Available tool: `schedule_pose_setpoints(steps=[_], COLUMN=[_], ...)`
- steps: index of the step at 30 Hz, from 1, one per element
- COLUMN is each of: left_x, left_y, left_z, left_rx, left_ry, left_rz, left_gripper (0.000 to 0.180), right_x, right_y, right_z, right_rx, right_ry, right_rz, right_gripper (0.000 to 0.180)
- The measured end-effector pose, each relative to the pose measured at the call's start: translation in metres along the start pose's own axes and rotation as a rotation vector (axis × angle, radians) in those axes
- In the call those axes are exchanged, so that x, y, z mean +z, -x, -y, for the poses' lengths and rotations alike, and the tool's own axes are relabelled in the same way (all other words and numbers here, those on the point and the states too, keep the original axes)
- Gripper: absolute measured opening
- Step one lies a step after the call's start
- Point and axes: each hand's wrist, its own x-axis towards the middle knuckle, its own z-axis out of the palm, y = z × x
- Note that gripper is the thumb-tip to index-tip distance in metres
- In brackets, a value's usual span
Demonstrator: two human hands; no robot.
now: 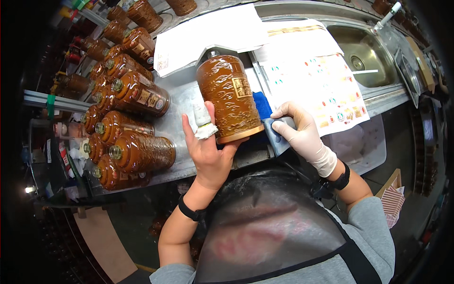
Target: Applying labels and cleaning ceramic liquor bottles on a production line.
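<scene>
I have the brown bottle [222, 106] tilted over the table [182, 97], neck away; my left hand [208, 158] curls its grip partway around the base. Just right of the bottle's base, my right hand [302, 135] pinches what looks like a blue-grey cloth [277, 143]. I'd steady the base and press lightly and evenly over the raised pattern. The bottle's gold panel [242, 87] bears characters; to its right lies a sheet [326, 102] of small coloured prints.
</scene>
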Motion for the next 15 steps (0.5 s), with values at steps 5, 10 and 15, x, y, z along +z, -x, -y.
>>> schedule_pose_setpoints(steps=[5,10,15], left_x=[-0.001,-0.001,-0.014], left_y=[0.009,0.011,0.020], left_z=[0.004,0.006,0.010], left_rx=[-0.092,-0.108,-0.064], left_ry=[0.022,0.163,0.189], left_rz=[0.048,0.033,0.059], left_gripper=[0.083,0.084,0.079], right_x=[-0.007,-0.003,-0.010], right_y=[0.002,0.005,-0.003], right_z=[0.002,0.010,0.003], right_rx=[0.042,-0.163,0.040], right_ry=[-0.114,-0.056,-0.026], right_rz=[-0.059,0.089,0.017], right_gripper=[0.014,0.014,0.014])
